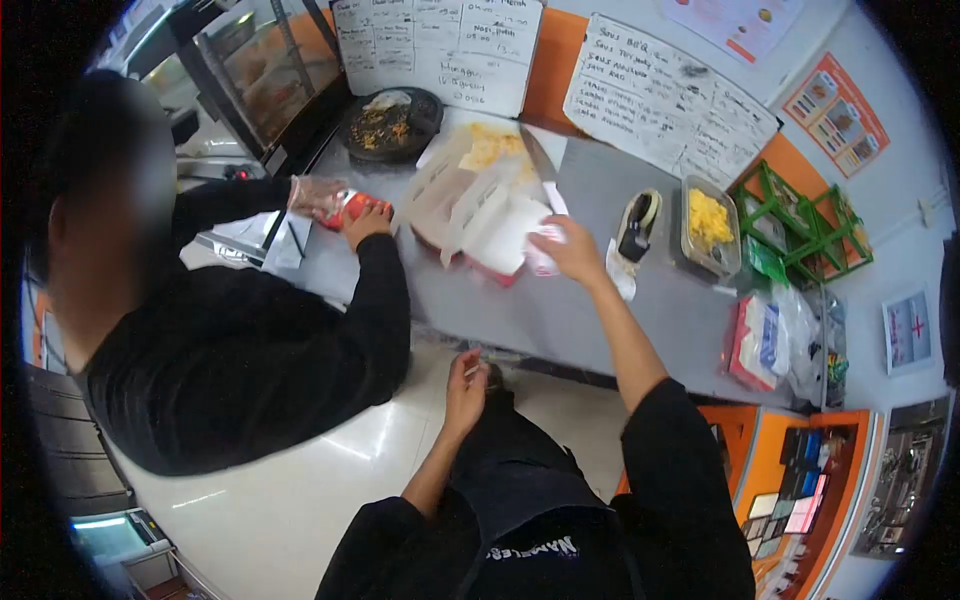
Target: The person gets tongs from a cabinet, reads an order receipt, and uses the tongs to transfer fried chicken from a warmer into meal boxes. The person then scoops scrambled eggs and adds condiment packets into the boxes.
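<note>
On the grey counter stands an open white and red carton box (510, 235), its lid tilted up. My right hand (572, 250) is at the box's right side, with its fingers closed on a small white and red packet (543, 247). Low in front of the counter's edge, my left hand (466, 385) is raised with its fingers curled; a small pale item seems to be between them, too small to name. Behind the box, a knife (541, 165) with a white handle lies by a board with yellow crumbs (492, 145).
A person (270, 330) at the left handles a red packet (355, 207). A round black tray (390, 125) stands at the back. To the right are a tub of yellow food (709, 220), a black-handled tool (636, 238), green racks (800, 215) and a plastic-wrapped pack (765, 340).
</note>
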Demonstrator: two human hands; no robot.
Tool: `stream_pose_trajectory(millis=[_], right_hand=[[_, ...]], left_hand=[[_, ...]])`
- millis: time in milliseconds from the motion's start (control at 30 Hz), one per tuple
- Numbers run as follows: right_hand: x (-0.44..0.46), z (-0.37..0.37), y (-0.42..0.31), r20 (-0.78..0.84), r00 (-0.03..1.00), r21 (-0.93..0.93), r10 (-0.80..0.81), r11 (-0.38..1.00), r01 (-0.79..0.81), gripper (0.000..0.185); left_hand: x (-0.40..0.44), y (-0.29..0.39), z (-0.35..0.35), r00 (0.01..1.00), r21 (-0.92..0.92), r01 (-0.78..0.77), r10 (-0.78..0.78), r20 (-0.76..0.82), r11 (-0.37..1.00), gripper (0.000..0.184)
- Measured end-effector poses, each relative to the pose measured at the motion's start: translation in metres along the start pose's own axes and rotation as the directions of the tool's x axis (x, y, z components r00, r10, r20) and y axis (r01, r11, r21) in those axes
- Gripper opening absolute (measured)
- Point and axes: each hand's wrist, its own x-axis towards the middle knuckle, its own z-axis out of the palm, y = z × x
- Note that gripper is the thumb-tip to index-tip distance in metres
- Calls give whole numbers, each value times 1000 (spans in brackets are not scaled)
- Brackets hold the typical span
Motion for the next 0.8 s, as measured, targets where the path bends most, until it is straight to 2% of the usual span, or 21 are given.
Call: stream_pose_trajectory(millis=[100, 200, 300, 400, 500, 600, 700, 800], right_hand=[[89, 45, 31, 292, 955, -163, -48, 982, 99, 53], [127, 71, 58, 554, 833, -146, -7, 984, 105, 60], [121, 84, 83, 551, 819, -343, 157, 938, 51, 70], [122, 81, 80, 535, 843, -464, 56, 853, 238, 79], [133, 72, 78, 592, 805, -400, 31, 879, 260, 79], [122, 46, 42, 657, 743, -507, 129, 804, 309, 81], [116, 55, 76, 695, 719, -445, 19, 797, 409, 85], [107, 53, 85, 589, 794, -458, -151, 746, 482, 89]], left_hand=[[58, 6, 15, 999, 44, 2, 0, -46, 999, 31], [86, 9, 22, 996, 45, 24, -21, -84, 999, 28], [95, 7, 30, 987, -42, 102, -106, -122, 994, 28], [92, -4, 32, 959, -28, 182, -184, -214, 983, 28], [85, 2, 43, 916, -20, 249, -241, -322, 968, 27], [72, 3, 52, 868, -66, 302, -303, -394, 951, 26], [55, -8, 67, 835, -109, 330, -343, -430, 938, 27], [39, -4, 84, 813, -139, 346, -370, -449, 928, 27]])
